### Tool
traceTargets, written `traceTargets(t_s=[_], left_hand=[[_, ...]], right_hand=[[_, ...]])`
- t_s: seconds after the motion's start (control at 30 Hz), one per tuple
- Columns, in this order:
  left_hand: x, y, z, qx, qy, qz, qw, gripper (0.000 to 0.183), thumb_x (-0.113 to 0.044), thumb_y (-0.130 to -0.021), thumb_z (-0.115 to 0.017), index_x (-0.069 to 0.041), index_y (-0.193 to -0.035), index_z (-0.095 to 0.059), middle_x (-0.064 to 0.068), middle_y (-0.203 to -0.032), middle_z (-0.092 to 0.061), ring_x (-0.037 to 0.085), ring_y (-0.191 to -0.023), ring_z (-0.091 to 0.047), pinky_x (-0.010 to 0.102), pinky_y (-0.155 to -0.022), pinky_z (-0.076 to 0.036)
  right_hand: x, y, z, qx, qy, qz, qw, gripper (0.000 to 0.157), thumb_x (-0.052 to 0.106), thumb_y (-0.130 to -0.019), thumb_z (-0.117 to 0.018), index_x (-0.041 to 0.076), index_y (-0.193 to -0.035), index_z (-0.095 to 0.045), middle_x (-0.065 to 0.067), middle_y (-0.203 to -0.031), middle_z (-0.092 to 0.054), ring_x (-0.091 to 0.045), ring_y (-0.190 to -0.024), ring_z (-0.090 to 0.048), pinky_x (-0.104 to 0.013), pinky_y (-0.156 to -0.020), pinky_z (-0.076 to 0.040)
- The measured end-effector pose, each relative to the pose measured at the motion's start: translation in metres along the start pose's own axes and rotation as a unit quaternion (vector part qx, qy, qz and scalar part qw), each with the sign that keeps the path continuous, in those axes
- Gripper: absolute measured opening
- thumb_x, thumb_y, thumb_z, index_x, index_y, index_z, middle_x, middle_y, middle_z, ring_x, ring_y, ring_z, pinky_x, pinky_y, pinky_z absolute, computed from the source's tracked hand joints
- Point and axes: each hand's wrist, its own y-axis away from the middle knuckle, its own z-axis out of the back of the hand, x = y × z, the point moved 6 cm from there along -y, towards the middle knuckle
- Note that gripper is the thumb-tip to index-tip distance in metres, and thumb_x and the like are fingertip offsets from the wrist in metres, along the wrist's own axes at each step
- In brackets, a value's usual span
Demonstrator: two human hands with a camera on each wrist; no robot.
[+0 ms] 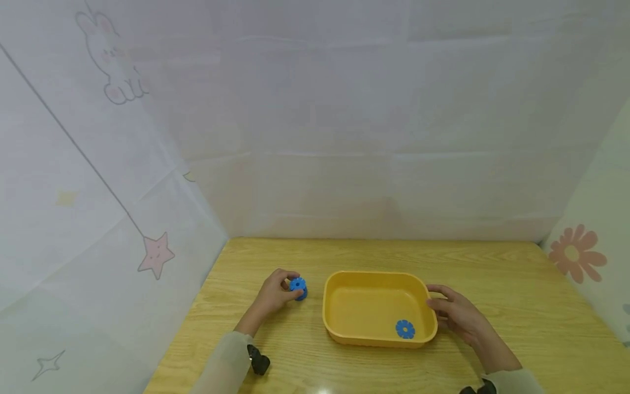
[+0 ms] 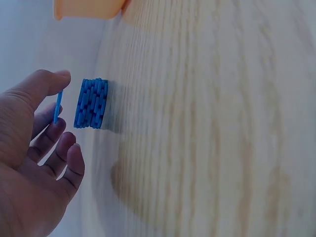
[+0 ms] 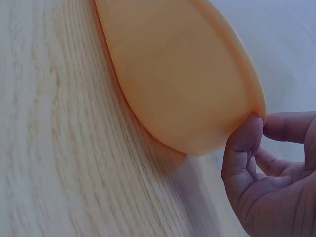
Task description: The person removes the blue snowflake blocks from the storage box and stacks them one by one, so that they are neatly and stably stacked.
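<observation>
My left hand (image 1: 275, 293) pinches a thin blue snowflake disc (image 2: 58, 106) between thumb and fingertips. Just below it stands a stack of similar blue discs (image 2: 92, 103) on the table, with a gap showing between the two in the left wrist view. To the right is a shallow yellow tray (image 1: 374, 275) with rounded corners. One blue flower-shaped disc (image 1: 405, 329) lies flat inside it, near the front right corner. My right hand (image 1: 458, 314) grips the tray's right rim between thumb and fingers, which also shows in the right wrist view.
The wood-grain table (image 1: 275, 254) carries the tray and the stack. A pale cloth wall (image 1: 315, 137) rises along the table's back edge, and printed cloth hangs at both sides. A black wrist camera (image 1: 258, 361) sits on my left sleeve.
</observation>
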Motion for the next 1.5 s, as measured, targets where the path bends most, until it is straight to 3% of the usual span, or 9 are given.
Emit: traceTargets(t_s=[1.17, 1.5], left_hand=[[0.01, -0.0007, -0.0062, 0.011, 0.002, 0.022, 0.9997, 0.043, -0.026, -0.089, -0.08, -0.012, -0.128, -0.068, 0.004, -0.112, -0.059, 0.018, -0.088, -0.051, 0.034, -0.075, -0.046], [0.0079, 0.0006, -0.0065, 0.02, 0.014, 0.031, 0.9992, 0.044, -0.025, -0.088, -0.082, -0.012, -0.128, -0.068, 0.002, -0.099, -0.055, 0.018, -0.084, -0.047, 0.034, -0.072, -0.042]], right_hand=[[0.001, 0.0, 0.0003, 0.0, 0.011, 0.002, 1.0, 0.067, 0.019, -0.104, -0.059, -0.005, -0.155, -0.023, -0.011, -0.114, -0.07, -0.022, -0.092, -0.069, -0.039, -0.079, -0.06], [0.0008, -0.0005, 0.0013, -0.012, 0.02, -0.003, 1.0, 0.066, 0.019, -0.103, -0.06, -0.005, -0.154, -0.025, -0.01, -0.113, -0.07, -0.021, -0.092, -0.068, -0.038, -0.079, -0.06]])
